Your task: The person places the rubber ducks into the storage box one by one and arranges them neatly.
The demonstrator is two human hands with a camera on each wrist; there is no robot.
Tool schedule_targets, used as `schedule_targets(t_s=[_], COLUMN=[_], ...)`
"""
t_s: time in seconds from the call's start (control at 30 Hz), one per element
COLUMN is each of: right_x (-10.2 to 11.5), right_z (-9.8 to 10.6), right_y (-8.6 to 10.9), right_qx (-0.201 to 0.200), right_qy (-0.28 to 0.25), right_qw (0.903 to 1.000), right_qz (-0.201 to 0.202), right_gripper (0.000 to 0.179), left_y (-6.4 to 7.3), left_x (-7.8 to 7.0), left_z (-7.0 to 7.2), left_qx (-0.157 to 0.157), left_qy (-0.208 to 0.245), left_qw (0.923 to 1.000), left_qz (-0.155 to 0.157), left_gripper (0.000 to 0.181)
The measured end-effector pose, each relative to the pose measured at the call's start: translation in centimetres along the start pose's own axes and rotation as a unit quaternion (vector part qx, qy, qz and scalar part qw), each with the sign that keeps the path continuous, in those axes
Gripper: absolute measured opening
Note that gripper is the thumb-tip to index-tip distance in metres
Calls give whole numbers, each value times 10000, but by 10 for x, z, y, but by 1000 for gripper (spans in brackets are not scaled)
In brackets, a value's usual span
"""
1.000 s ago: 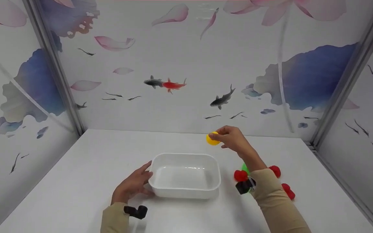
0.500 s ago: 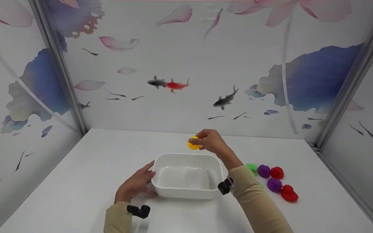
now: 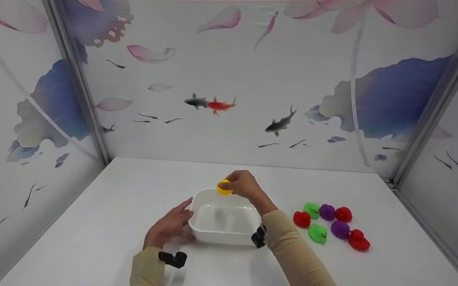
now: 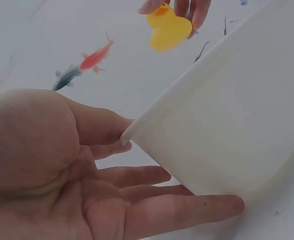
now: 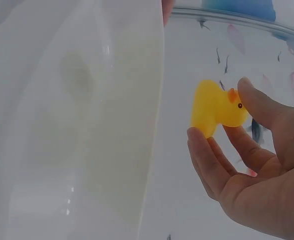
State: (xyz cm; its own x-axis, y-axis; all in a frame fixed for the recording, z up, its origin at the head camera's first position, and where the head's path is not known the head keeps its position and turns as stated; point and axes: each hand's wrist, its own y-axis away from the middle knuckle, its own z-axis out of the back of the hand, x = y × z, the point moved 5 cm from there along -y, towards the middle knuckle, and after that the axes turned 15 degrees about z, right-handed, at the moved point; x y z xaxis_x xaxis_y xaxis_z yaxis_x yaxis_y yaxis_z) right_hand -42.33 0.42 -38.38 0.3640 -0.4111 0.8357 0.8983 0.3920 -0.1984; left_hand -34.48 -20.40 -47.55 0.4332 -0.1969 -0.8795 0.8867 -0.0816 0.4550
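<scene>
My right hand (image 3: 247,186) pinches a yellow rubber duck (image 3: 224,187) over the far rim of a white rectangular tub (image 3: 225,237). Thumb and fingertips hold the duck (image 5: 217,107) from both sides in the right wrist view, clear of the tub's wall. At the tub's left end, my left hand (image 3: 170,224) rests with its fingers extended. The left wrist view has its thumb (image 4: 104,125) at the tub's rim and a straight finger (image 4: 187,212) along the lower wall. Nothing lies on the part of the tub's floor that shows.
On the white table (image 3: 133,178), right of the tub, several rubber ducks stand in a loose group, among them a red duck (image 3: 301,219), a green duck (image 3: 317,233) and a purple duck (image 3: 340,230). Printed panels (image 3: 229,71) enclose the table's back and sides.
My right hand has carried the yellow duck leftward and then down, from behind the tub's right corner to over its far rim. The ducks at right have come into full view. My left hand stays put.
</scene>
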Motion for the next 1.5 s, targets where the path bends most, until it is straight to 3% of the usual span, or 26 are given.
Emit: schedule_targets(t_s=[0.37, 0.57, 1.1, 1.5], right_x=[-8, -12, -40, -38], right_z=[-38, -53, -67, -76], right_y=[-5, -8, -7, -6], right_qx=[180, 315, 293, 277], right_qy=[127, 35, 599, 770], right_qw=[9996, 9990, 9971, 9960], right_qz=[-151, -320, -368, -353], right_gripper=[32, 33, 28, 28], left_y=[-3, -3, -2, 2], left_x=[3, -1, -2, 3], left_z=[4, 3, -1, 0], left_qx=[-169, -87, 78, 110], left_qy=[-118, -45, 119, 169], left_qw=[9996, 9997, 9997, 9997], left_qz=[167, 220, 177, 163], left_gripper=[61, 61, 61, 60])
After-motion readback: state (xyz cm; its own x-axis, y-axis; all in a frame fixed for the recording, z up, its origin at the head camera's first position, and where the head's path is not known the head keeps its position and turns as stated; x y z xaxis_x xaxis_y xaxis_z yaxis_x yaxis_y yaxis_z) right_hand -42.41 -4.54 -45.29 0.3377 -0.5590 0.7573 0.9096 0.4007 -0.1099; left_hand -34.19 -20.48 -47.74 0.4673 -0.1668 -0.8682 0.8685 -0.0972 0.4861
